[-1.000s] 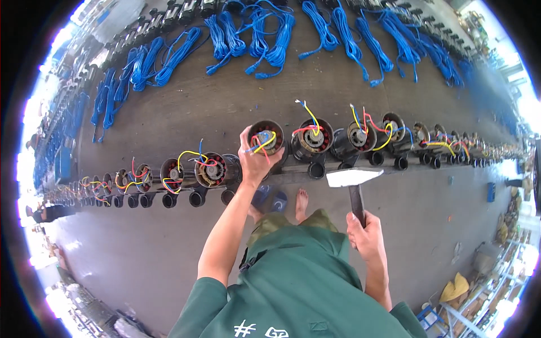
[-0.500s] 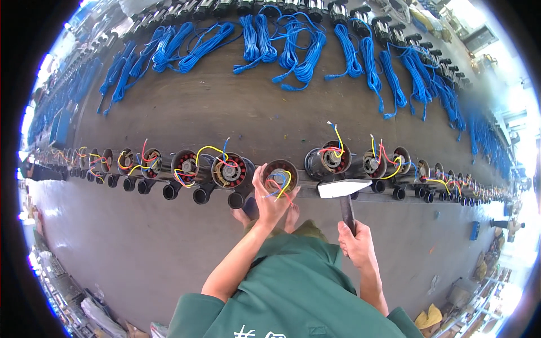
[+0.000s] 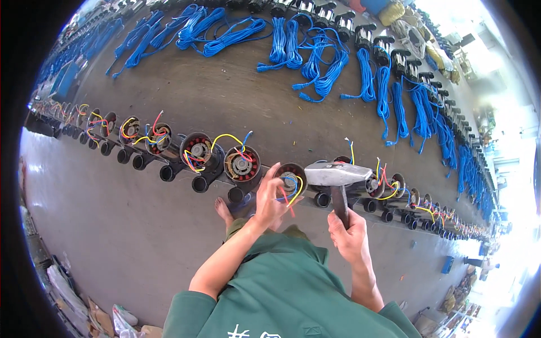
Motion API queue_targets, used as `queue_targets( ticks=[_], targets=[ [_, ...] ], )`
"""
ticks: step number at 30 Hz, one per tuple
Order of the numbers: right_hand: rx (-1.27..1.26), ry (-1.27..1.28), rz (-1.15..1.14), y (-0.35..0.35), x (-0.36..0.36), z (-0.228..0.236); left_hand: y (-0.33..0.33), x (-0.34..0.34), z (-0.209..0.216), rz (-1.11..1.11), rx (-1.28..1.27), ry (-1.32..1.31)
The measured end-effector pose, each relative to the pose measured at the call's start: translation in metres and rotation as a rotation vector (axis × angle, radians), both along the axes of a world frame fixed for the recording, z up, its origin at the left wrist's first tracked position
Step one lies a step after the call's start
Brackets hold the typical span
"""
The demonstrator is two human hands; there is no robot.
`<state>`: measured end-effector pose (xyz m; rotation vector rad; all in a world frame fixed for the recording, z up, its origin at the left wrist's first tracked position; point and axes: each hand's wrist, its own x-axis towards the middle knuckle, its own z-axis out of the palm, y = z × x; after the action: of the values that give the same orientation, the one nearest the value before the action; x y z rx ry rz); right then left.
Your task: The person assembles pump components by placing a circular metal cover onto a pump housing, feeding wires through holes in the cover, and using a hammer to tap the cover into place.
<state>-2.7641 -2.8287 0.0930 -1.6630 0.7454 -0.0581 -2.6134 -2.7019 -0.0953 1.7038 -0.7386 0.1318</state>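
My left hand [image 3: 269, 201] is closed around a cylindrical motor housing [image 3: 280, 172], its fingers along the left side. The housing's open end faces up, and yellow, blue and red wires [image 3: 302, 190] loop out of it. In my right hand [image 3: 350, 235] is a hammer [image 3: 337, 176], gripped by its dark handle. The pale metal head hangs to the right of the held housing and covers most of another motor behind it. Just left of my left hand sits a motor [image 3: 242, 164] with red windings and a short black pipe outlet below.
More wired motors [image 3: 198, 147] stand in a long row along the table's near edge, both ways. Across the brown tabletop [image 3: 236, 104], bundles of blue cable [image 3: 329, 76] lie before a row of black-and-silver pump units [image 3: 364, 37]. Grey floor [image 3: 141, 225] lies below the edge.
The view has tilted, so the row now slopes down to the right. The hammer head looks larger and higher, closer to the camera. My left hand stays at the same housing.
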Motion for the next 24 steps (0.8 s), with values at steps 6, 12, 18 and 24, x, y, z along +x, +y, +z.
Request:
queue_targets(
  ticks=[6,12,18,24],
  targets=[
    [0.084,0.096,-0.083,0.012,0.003,0.000,0.005,0.011,0.010,-0.034,0.111,-0.104],
    [-0.036,0.039,-0.086,0.015,0.008,0.004,0.011,0.018,0.009,-0.092,0.056,-0.178],
    [-0.504,0.200,0.164,0.007,0.022,-0.070,0.011,0.020,0.007,-0.150,0.068,-0.161],
    [-0.401,0.120,0.083,0.004,0.019,-0.021,0.013,0.021,0.004,-0.136,0.032,-0.150]
  ],
)
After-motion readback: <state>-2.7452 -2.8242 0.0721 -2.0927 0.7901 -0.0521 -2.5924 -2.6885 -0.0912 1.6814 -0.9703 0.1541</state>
